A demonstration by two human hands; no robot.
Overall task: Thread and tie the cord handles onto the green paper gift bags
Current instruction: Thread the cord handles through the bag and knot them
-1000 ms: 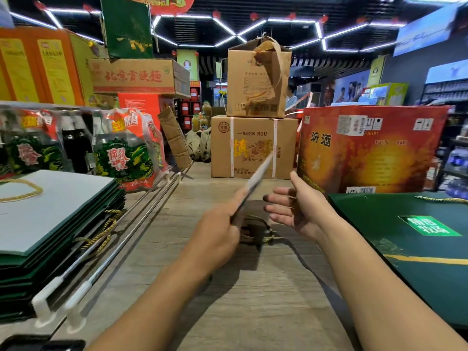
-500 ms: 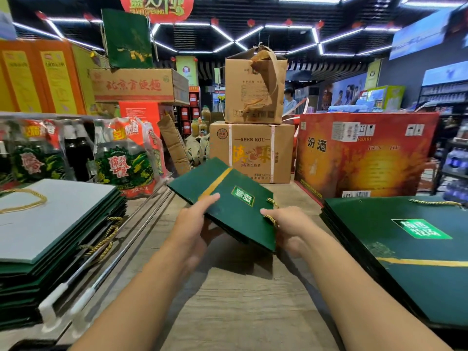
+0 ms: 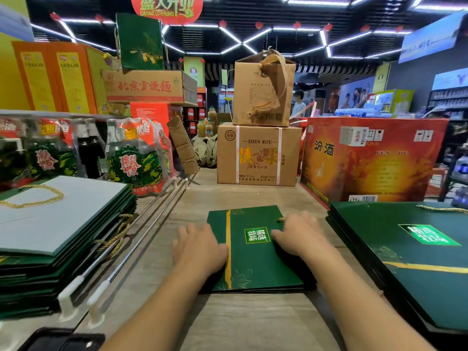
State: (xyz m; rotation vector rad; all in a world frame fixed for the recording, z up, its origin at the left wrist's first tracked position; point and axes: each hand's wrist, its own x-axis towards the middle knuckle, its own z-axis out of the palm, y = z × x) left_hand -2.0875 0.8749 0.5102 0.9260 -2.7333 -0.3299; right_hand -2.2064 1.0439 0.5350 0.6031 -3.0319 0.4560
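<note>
On the green bag [image 3: 250,252], both hands lie flat.

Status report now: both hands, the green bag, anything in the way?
Left hand and right hand flat, open, on green bag. Bag flat on table, gold cord at top edge. Nothing blocking.

Wooden counter [image 3: 253,323] bears green bag [image 3: 253,262], bag stacks, perhaps rods
</note>
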